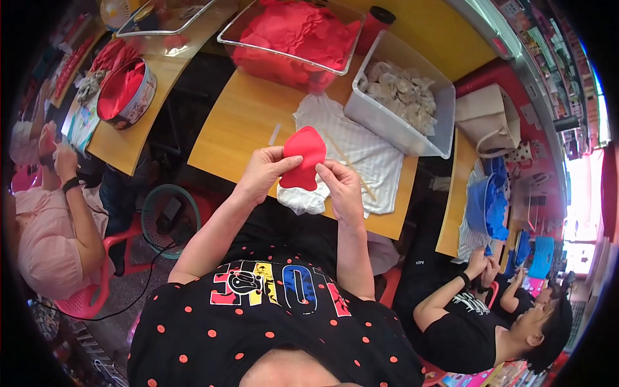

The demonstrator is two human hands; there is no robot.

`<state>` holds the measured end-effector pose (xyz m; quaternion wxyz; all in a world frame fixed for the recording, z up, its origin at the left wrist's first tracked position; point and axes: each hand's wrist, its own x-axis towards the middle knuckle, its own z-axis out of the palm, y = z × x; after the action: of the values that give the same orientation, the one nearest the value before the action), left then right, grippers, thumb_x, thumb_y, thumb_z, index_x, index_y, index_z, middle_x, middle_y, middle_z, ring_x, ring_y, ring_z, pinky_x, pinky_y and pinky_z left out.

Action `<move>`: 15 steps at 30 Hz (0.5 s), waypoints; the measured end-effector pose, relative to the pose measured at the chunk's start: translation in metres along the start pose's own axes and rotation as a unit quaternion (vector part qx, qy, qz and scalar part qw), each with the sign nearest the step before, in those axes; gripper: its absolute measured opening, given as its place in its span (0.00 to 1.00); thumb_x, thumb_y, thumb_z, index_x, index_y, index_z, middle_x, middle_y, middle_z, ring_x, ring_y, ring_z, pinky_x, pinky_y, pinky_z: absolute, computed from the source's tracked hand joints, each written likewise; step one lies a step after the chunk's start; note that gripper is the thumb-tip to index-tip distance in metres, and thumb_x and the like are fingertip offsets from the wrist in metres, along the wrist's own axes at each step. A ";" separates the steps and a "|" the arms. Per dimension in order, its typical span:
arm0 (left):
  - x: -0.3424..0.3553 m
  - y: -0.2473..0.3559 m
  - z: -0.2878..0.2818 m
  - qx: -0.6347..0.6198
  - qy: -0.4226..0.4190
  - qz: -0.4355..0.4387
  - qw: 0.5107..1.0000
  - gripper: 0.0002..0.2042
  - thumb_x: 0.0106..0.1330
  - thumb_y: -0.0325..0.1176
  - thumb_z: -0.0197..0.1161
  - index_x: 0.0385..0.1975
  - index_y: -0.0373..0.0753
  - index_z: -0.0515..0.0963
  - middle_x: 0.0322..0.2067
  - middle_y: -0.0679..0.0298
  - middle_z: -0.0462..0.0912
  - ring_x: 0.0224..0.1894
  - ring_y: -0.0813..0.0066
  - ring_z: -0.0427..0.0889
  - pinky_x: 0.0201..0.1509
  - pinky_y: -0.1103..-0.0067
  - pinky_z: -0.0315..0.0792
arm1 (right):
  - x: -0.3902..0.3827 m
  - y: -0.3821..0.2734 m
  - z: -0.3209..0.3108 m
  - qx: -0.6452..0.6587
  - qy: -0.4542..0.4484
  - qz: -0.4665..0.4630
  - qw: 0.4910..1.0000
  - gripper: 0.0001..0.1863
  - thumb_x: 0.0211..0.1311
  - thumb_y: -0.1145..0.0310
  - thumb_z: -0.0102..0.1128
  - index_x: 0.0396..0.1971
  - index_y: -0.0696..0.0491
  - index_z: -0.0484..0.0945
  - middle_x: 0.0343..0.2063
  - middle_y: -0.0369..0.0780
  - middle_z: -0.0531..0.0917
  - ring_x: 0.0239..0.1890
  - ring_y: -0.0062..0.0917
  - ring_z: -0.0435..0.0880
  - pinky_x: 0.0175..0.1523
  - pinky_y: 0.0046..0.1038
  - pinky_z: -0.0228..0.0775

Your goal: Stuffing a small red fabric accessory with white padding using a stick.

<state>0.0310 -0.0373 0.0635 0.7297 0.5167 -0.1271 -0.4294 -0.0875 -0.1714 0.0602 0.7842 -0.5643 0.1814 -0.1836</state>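
My left hand [261, 173] grips a flat red cut-out piece [302, 145] with a wavy outline at its left side, thumb on top. My right hand [343, 192] pinches the piece at its right edge. Beneath them a striped white cloth [380, 180] lies on the wooden table [222, 122], with a thin stick [363, 182] on it. A short pale strip [274, 134] lies just left of the cloth.
Bins of red pieces [293, 35] and pale scraps [400, 93] stand at the back. A round tin [126, 103] sits on the left table, a blue bucket [483, 206] on the right. People [55, 238] [464, 329] work either side. A basket [155, 232] is low left.
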 end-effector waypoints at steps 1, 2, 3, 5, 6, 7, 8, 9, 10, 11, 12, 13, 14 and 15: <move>0.000 -0.002 0.003 0.003 -0.003 -0.001 1.000 0.13 0.61 0.30 0.63 0.42 0.30 0.77 0.35 0.62 0.82 0.37 0.80 0.80 0.43 0.83 0.73 | -0.002 0.002 -0.003 0.002 0.003 -0.002 1.000 0.09 0.60 0.73 0.59 0.35 0.63 0.81 0.28 0.33 0.77 0.30 0.12 0.71 0.36 0.16 0.62; 0.000 -0.004 0.006 0.009 0.008 0.027 1.000 0.15 0.60 0.29 0.63 0.45 0.30 0.75 0.36 0.61 0.82 0.37 0.80 0.79 0.43 0.83 0.73 | -0.003 0.005 -0.005 -0.014 0.019 -0.005 1.000 0.08 0.59 0.73 0.60 0.34 0.63 0.81 0.28 0.33 0.77 0.30 0.12 0.71 0.35 0.16 0.62; 0.000 -0.007 0.008 0.015 0.020 0.056 0.998 0.17 0.59 0.29 0.64 0.48 0.30 0.73 0.37 0.61 0.81 0.36 0.79 0.79 0.43 0.82 0.72 | -0.003 0.007 -0.006 -0.031 0.033 -0.008 0.999 0.08 0.58 0.74 0.61 0.33 0.62 0.81 0.28 0.33 0.78 0.29 0.11 0.71 0.33 0.16 0.62; -0.007 -0.008 0.017 0.321 0.144 0.246 0.903 0.18 0.57 0.28 0.65 0.46 0.33 0.71 0.36 0.61 0.79 0.34 0.78 0.77 0.42 0.81 0.72 | -0.004 0.014 -0.011 -0.055 0.061 -0.016 0.996 0.07 0.57 0.74 0.62 0.33 0.62 0.82 0.27 0.32 0.77 0.28 0.11 0.71 0.32 0.16 0.61; -0.016 0.003 0.024 0.458 0.194 0.330 0.803 0.16 0.57 0.28 0.66 0.43 0.33 0.73 0.35 0.61 0.78 0.33 0.78 0.77 0.41 0.81 0.72 | -0.005 0.017 -0.010 -0.081 0.085 -0.022 0.993 0.06 0.56 0.75 0.63 0.32 0.61 0.82 0.26 0.31 0.77 0.27 0.11 0.71 0.32 0.15 0.61; -0.018 0.003 0.025 0.459 0.192 0.330 0.802 0.16 0.57 0.28 0.66 0.43 0.33 0.73 0.35 0.61 0.78 0.33 0.78 0.77 0.41 0.81 0.72 | -0.005 0.021 -0.010 -0.088 0.103 -0.023 0.991 0.04 0.54 0.76 0.64 0.29 0.61 0.82 0.24 0.31 0.77 0.26 0.11 0.71 0.30 0.15 0.61; -0.021 0.002 0.025 0.417 0.125 0.294 0.851 0.14 0.57 0.28 0.66 0.40 0.33 0.73 0.34 0.62 0.79 0.33 0.79 0.77 0.39 0.82 0.72 | -0.006 0.022 -0.006 -0.086 0.103 -0.023 0.991 0.04 0.54 0.76 0.64 0.29 0.61 0.82 0.24 0.31 0.77 0.26 0.11 0.71 0.30 0.15 0.61; -0.023 0.001 0.025 0.370 0.056 0.254 0.892 0.12 0.57 0.28 0.66 0.37 0.33 0.74 0.33 0.62 0.79 0.33 0.80 0.77 0.38 0.82 0.72 | -0.007 0.021 -0.002 -0.122 0.109 -0.040 0.986 0.04 0.54 0.76 0.64 0.28 0.61 0.81 0.23 0.32 0.77 0.25 0.11 0.71 0.30 0.15 0.61; -0.023 -0.001 0.024 0.371 0.055 0.254 0.892 0.12 0.57 0.28 0.66 0.37 0.33 0.74 0.33 0.62 0.79 0.33 0.80 0.77 0.38 0.82 0.72 | -0.008 0.020 0.003 -0.158 0.116 -0.059 0.979 0.04 0.53 0.76 0.64 0.26 0.61 0.81 0.22 0.33 0.76 0.25 0.12 0.72 0.30 0.15 0.62; -0.019 -0.006 0.024 0.271 0.058 0.189 0.942 0.10 0.57 0.28 0.67 0.36 0.33 0.75 0.32 0.63 0.79 0.32 0.81 0.77 0.36 0.83 0.72 | -0.007 0.018 0.008 -0.158 0.116 -0.060 0.979 0.04 0.53 0.76 0.64 0.26 0.61 0.81 0.22 0.33 0.76 0.25 0.12 0.72 0.30 0.15 0.62; -0.014 -0.011 0.022 0.167 0.059 0.121 0.977 0.09 0.57 0.29 0.67 0.34 0.33 0.76 0.30 0.64 0.79 0.31 0.82 0.78 0.35 0.84 0.72 | -0.010 0.014 0.015 -0.223 0.114 -0.086 0.964 0.04 0.53 0.76 0.64 0.26 0.61 0.81 0.21 0.35 0.76 0.24 0.13 0.72 0.29 0.16 0.63; -0.011 -0.017 0.016 0.163 0.055 0.124 0.977 0.08 0.59 0.28 0.65 0.34 0.32 0.76 0.28 0.66 0.79 0.30 0.83 0.78 0.35 0.86 0.72 | -0.012 0.010 0.020 -0.288 0.112 -0.113 0.944 0.04 0.53 0.75 0.64 0.25 0.61 0.80 0.21 0.36 0.76 0.23 0.14 0.73 0.29 0.17 0.63; -0.009 -0.021 0.010 0.164 0.050 0.127 0.977 0.08 0.59 0.28 0.65 0.34 0.32 0.76 0.28 0.66 0.79 0.30 0.83 0.78 0.35 0.86 0.72 | -0.014 0.007 0.023 -0.289 0.117 -0.116 0.943 0.04 0.53 0.75 0.64 0.25 0.61 0.80 0.21 0.36 0.76 0.23 0.14 0.73 0.29 0.17 0.63; -0.007 -0.024 0.005 0.135 0.050 0.109 0.984 0.07 0.59 0.27 0.64 0.34 0.32 0.76 0.28 0.66 0.80 0.30 0.83 0.78 0.35 0.85 0.73 | -0.015 0.003 0.026 -0.272 0.099 -0.092 0.953 0.05 0.53 0.75 0.64 0.25 0.61 0.80 0.21 0.37 0.77 0.23 0.15 0.74 0.29 0.18 0.64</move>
<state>0.0118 -0.0377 0.0471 0.7013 0.6141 -0.2030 -0.2997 -0.0879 -0.1417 0.0658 0.5588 -0.7496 0.2482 -0.2535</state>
